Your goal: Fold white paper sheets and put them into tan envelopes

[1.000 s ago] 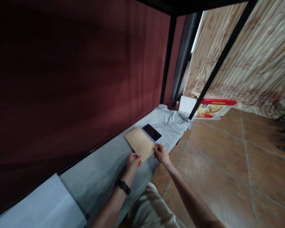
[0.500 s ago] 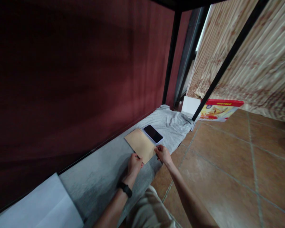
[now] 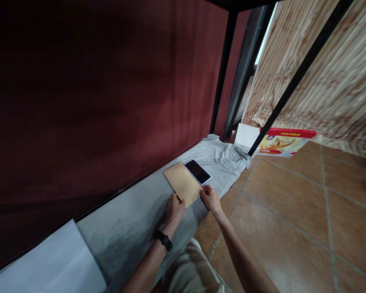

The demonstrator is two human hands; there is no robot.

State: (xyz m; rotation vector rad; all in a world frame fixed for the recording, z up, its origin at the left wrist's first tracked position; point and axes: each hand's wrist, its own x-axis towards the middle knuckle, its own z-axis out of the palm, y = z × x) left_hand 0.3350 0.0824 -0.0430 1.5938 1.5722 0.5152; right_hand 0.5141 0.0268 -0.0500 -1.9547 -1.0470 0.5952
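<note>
While the left hand sits palm-down, forearm slanting up-right, its fingers pinch the near edge of the tan paper on grey cloth; phone just beside. Right hand, forearm slanting up-left, fingers pinching paper's right corner.

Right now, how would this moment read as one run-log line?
left hand: holds tan sheet; right hand: holds sheet's right corner; phone: beside sheet, on cloth
</note>
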